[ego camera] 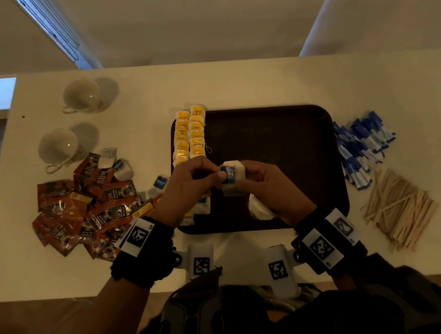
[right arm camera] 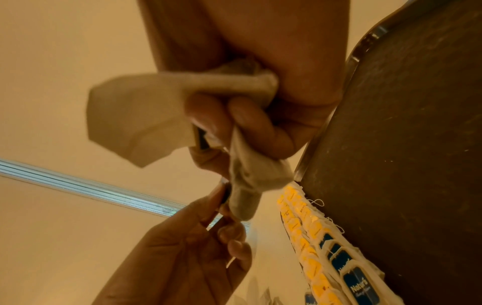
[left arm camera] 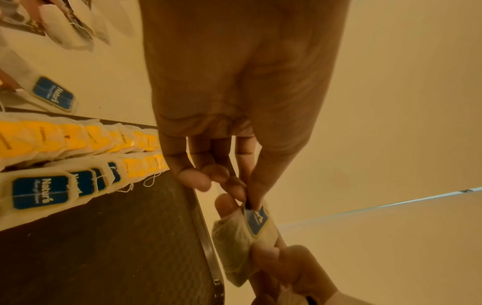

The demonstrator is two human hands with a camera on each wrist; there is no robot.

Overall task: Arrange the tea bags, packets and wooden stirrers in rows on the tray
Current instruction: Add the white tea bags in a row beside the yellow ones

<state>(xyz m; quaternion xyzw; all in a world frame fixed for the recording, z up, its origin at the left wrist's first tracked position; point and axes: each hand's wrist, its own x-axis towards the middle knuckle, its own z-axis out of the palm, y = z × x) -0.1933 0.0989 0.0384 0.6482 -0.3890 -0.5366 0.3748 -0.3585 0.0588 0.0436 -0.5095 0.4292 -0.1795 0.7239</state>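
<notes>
While both hands meet above the tray, a blue-tagged tea bag held between them, clear of the tray floor. Left hand with thumb and fingertips pinched on the bag's blue tag. Right hand clamped on the bag's white pouch, with a second white tea bag bunched under its lower fingers. Two rows of tea bags along the tray's left edge, yellow tags at the far end, blue tags nearer the person. Left of the tray on the surface: brown packets in a loose heap, a few stray tea bags, two cups. Right of the tray: blue packets, and nearer the person, wooden stirrers in a pile.
</notes>
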